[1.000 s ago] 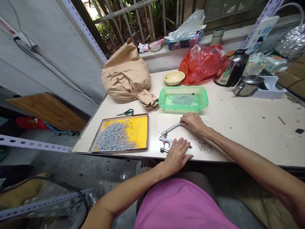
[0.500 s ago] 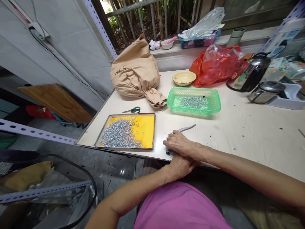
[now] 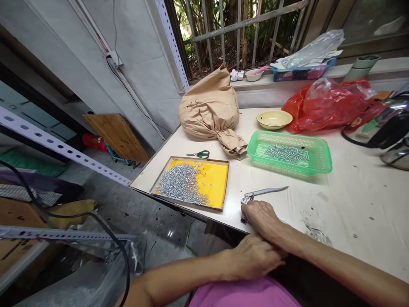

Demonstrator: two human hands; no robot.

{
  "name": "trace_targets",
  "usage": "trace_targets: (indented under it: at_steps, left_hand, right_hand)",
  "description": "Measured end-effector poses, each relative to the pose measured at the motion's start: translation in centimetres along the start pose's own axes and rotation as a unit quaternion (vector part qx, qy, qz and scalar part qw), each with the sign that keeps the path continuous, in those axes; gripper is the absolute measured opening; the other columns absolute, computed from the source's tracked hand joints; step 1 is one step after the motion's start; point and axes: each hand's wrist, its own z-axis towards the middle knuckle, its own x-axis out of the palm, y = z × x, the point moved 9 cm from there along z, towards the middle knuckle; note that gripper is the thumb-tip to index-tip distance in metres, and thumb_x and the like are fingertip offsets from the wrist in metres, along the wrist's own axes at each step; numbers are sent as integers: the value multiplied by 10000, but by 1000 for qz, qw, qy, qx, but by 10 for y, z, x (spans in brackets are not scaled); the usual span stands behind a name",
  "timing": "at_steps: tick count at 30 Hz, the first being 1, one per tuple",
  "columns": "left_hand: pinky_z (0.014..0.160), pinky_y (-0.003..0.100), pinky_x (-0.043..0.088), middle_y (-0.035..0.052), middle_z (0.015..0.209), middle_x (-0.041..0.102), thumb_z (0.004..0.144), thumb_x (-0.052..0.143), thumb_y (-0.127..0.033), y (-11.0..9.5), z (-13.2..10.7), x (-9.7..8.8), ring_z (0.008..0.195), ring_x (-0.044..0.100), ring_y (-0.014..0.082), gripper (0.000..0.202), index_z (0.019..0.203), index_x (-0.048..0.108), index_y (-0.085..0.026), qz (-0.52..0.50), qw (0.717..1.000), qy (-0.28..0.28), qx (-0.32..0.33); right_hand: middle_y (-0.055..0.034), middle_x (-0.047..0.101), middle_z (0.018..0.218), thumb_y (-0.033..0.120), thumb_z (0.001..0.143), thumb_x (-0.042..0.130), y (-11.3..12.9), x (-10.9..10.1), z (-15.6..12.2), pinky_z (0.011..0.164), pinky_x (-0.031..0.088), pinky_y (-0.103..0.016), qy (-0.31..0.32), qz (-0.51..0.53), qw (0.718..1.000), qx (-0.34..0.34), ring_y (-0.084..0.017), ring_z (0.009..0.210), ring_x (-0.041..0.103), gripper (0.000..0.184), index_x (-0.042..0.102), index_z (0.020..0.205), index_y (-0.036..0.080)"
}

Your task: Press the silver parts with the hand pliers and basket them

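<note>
My right hand (image 3: 263,217) lies low over the table's front edge, its fingers curled on a grey spring-handled hand tool (image 3: 265,192) like pliers. One long handle points away to the right; the lower part of the tool is under the hand. Something small and black (image 3: 243,220) shows at the fingertips. Closer to my body, my left hand (image 3: 255,258) is closed below the right wrist; what its fingers hold, if anything, is hidden. To the left, a shallow tray (image 3: 220,181) with a yellow bottom bears a heap of small silvery metal pieces (image 3: 182,183).
A green plastic basket (image 3: 327,160) holds more thin metal pieces. Scissors (image 3: 201,154) lie behind the tray. Farther back are a tied brown paper bag (image 3: 207,108), a yellow bowl (image 3: 275,120), a red plastic bag (image 3: 322,106) and a shiny kettle (image 3: 380,119).
The view has swung right-to-left, so the table items appear farther right and lower. More of the tool's jointed end and spring shows beside my right hand. My left hand sits farther below it.
</note>
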Motion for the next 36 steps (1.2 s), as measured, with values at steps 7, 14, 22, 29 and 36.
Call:
trace_targets:
  at_steps: [7,14,22,29,36]
  left_hand:
    - [745,299,458,74,845,619,918,458,-176,110,-72,-143,839,539,180,193,968,642,-143,173,936,-114,-284]
    - [745,315,436,104,1116,580,878,439,-94,212,-87,-164,996,468,237,325,1092,651,-218,272,893,49,-355]
    - [806,349,391,125,878,598,880,463,-147,219,-76,-147,945,474,252,214,795,658,-175,246,915,105,-303]
    - [768,309,419,82,840,648,851,479,-211,199,-63,-164,839,572,211,178,801,647,-174,147,925,-14,-349]
    - [526,231,398,-5,611,582,756,617,-341,151,-39,-107,544,529,119,184,743,621,-158,-244,838,-30,-488]
  right_hand:
    - [-97,671,838,78,835,496,32,-9,7,746,370,-307,-9,-89,989,-117,-217,883,601,191,661,868,168]
    - [-113,671,853,48,833,487,56,-20,12,774,377,-327,-39,-151,968,-196,-227,882,594,201,664,857,139]
    - [-85,656,823,87,824,513,25,-20,-2,704,385,-301,-23,-54,977,-204,-186,783,581,160,659,803,149]
    - [-50,642,806,109,852,478,-19,-95,-18,686,435,-244,-236,157,946,-156,-135,744,571,172,645,849,148]
    - [-103,630,974,154,869,495,-114,-212,-15,765,450,-342,-424,50,903,47,-196,864,583,229,678,1005,136]
